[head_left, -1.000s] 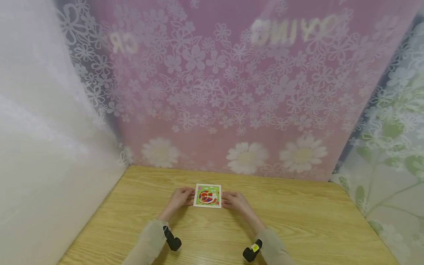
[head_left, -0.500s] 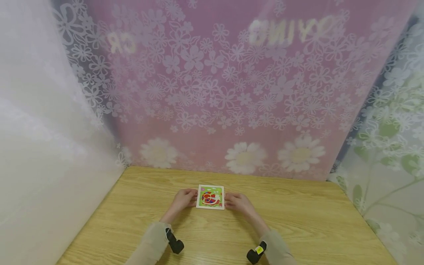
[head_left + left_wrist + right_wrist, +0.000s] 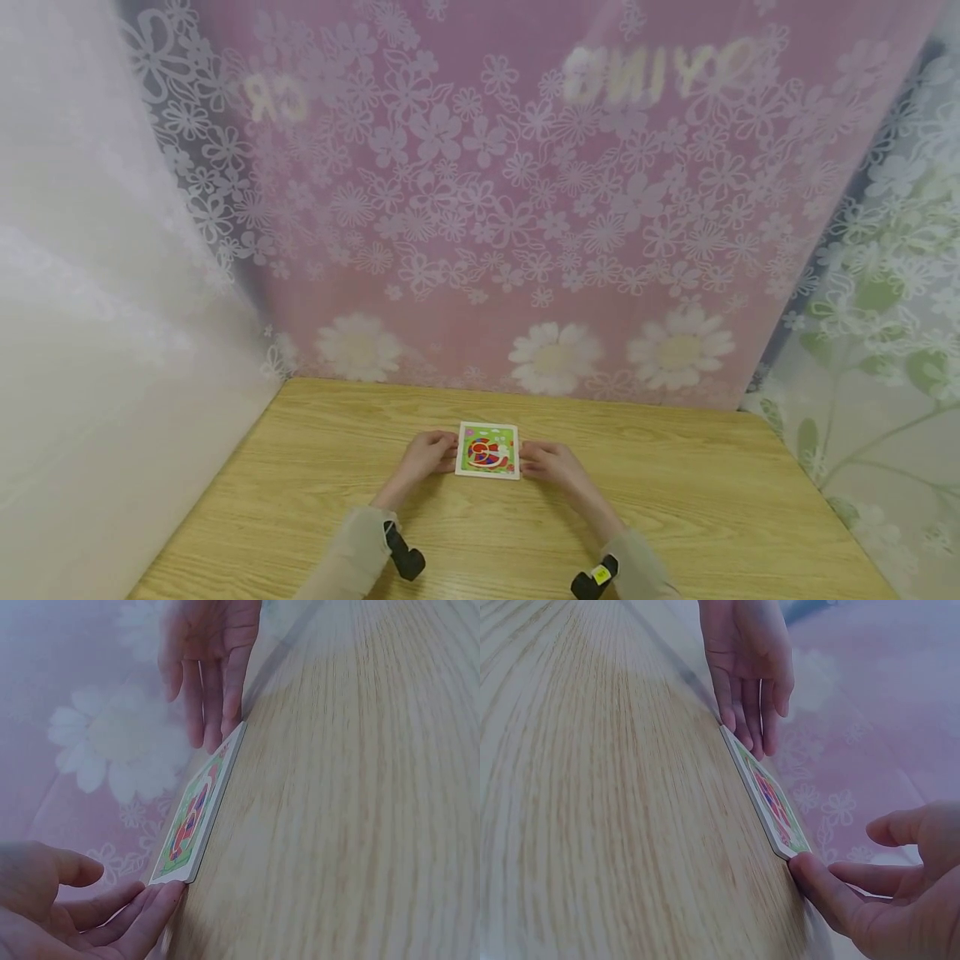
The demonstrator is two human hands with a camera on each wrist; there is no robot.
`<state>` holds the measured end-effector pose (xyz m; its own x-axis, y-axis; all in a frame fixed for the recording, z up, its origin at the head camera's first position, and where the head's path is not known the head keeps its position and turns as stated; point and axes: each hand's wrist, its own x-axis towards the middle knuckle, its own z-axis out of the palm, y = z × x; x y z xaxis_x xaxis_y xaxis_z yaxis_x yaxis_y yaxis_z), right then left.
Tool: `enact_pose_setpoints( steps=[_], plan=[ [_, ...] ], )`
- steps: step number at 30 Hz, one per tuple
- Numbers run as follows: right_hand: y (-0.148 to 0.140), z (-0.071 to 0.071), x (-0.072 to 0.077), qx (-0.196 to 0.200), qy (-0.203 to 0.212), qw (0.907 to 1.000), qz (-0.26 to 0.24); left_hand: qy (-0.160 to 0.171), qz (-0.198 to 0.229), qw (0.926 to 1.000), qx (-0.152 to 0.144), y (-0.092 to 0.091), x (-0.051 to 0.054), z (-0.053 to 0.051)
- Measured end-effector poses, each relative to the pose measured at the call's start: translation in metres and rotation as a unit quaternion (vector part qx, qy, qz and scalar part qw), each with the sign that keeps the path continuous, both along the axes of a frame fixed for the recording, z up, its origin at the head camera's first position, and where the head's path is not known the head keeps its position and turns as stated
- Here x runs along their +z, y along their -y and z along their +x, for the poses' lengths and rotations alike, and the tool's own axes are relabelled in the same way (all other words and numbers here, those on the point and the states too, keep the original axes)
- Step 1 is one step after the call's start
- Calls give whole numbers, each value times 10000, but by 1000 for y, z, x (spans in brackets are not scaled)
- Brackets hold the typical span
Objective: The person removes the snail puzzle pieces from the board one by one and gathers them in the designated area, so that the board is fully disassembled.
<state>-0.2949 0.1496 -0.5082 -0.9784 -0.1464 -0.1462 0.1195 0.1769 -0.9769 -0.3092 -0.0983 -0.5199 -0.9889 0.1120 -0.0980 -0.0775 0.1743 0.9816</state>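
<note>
A square snail puzzle board [image 3: 487, 451], with a white border and a green, red and blue picture, lies flat on the wooden table. At its left edge is my left hand [image 3: 431, 455], whose extended fingertips touch the side of the board in the left wrist view. My right hand [image 3: 557, 464] is at the opposite edge, and in the right wrist view its fingers [image 3: 821, 889] touch the board's corner. Both thumbs stand off the board, uncurled. Neither hand grips it.
The table [image 3: 315, 467] has a light wood grain. Behind it hangs a pink flowered curtain [image 3: 480, 208], with pale sheeting [image 3: 112, 333] on the left and a leaf-patterned sheet [image 3: 885, 333] on the right. A black wrist camera [image 3: 405, 554] sits on the left sleeve, another [image 3: 594, 578] on the right.
The board has slid a little to the right and slightly nearer the person. Both hands have moved with it, one at each side, their fingers held much the same.
</note>
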Motion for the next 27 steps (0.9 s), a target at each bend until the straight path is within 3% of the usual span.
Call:
enact_pose_setpoints(
  steps=[10, 17, 27],
  plan=[
    [-17, 7, 1, 93, -33, 10000, -16, 53, 305, 9995, -72, -14, -3, 1],
    [-27, 11, 0, 382, -110, 9992, -49, -12, 303, 9994, -145, -21, -3, 2],
    [-40, 16, 0, 405, -129, 9991, -26, 33, 362, 9990, -274, -31, -2, 8]
  ],
)
